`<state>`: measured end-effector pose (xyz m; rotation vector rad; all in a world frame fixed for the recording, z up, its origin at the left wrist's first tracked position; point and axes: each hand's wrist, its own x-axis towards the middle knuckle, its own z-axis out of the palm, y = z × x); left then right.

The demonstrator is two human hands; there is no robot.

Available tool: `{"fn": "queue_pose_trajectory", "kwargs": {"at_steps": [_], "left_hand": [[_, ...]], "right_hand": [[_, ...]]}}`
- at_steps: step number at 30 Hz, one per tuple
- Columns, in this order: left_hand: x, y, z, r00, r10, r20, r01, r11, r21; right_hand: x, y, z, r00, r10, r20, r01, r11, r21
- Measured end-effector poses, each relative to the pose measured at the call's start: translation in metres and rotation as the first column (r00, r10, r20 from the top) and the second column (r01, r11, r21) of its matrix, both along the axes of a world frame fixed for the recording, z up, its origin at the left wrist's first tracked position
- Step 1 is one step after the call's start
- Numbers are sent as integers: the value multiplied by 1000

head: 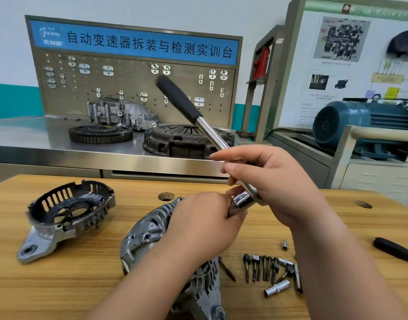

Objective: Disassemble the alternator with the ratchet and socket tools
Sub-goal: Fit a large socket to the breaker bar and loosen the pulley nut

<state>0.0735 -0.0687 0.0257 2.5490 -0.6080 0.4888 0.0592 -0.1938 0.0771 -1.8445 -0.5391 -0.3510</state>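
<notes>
Open counter (83, 285) lay between the alternator (147, 234) and cover (69, 209); bits (267, 269) crowded the right. Above the alternator, the left hand (205, 227) gripped the socket (243, 200); the right hand (279, 188) gripped the ratchet (210, 132).

Automotive training workshop: pegboard (133, 88), clutch parts (187, 140), motor (360, 121).

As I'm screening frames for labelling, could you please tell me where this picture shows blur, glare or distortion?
Head view: wide-angle distortion bows the steel bench edge and tilts the pegboard; the black grip of the ratchet looks slightly blurred; glare sits on the socket; the posters at right are soft; the loose bits are fairly sharp.
</notes>
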Motion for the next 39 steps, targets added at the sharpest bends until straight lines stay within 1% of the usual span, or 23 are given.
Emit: {"fn": "queue_pose_trajectory", "kwargs": {"at_steps": [2,4,5,7,9,11,14,17,20,22,24,25,26,27,28,29,30,31,33,34,36,39], "left_hand": [[0,-1,-1,1000,8,15,-8,1000,15],[0,-2,-2,999,15,37,-17,999,50],[1,-2,-2,999,15,41,-18,998,56],[1,-3,-3,999,17,44,-19,998,57],[1,-2,-3,999,18,37,-19,999,45],[2,0,-2,1000,17,23,-18,1000,23],[2,3,0,1000,13,-4,-13,1000,-9],[2,4,0,1000,12,-25,-12,1000,-14],[1,3,0,1000,3,-2,-3,1000,26],[0,2,0,1000,3,11,-4,999,43],[0,1,0,1000,11,22,-12,999,48],[0,0,-1,1000,10,27,-11,999,43],[0,0,-1,1000,9,30,-10,999,31],[0,0,-1,1000,7,29,-7,1000,17],[1,0,-2,1000,7,27,-7,1000,9],[1,0,-2,1000,7,27,-7,1000,11],[1,0,-2,999,6,32,-7,1000,21],[1,-1,-2,999,3,39,-4,999,34],[1,-1,-3,999,-7,52,4,999,46],[1,-1,-3,998,-10,54,7,999,44],[1,-1,-3,999,-6,50,5,1000,31],[3,0,-3,999,18,44,-19,1000,12]], "right_hand": [[-1,6,0,980,-199,-20,198,978,-63],[-1,7,-1,940,-339,-35,325,924,-201],[0,6,-1,928,-370,-44,347,902,-258],[0,3,0,925,-375,-56,341,887,-311],[1,-1,-1,943,-329,-52,300,907,-296],[1,-1,-2,970,-241,-27,226,940,-255],[-1,0,-1,998,-41,54,51,978,-204],[-2,-2,1,981,132,139,-111,983,-148],[-2,-5,0,962,229,149,-214,970,-113],[-1,-7,1,964,237,121,-227,970,-87],[-2,-6,2,980,183,73,-180,982,-52],[-2,-5,1,990,132,49,-131,991,-35],[-3,-2,1,998,55,34,-54,998,-35],[-3,1,-1,998,-58,35,60,996,-60],[-4,5,-2,980,-191,55,196,974,-110],[-4,9,-3,946,-313,84,323,929,-180],[-5,12,-3,910,-399,110,413,870,-268],[-5,13,-3,883,-452,129,466,806,-364],[-4,12,-1,851,-507,134,501,709,-497],[-4,10,1,846,-519,121,502,699,-509],[-5,9,1,862,-499,89,478,742,-470],[-5,7,-2,911,-396,113,409,834,-371]]}}
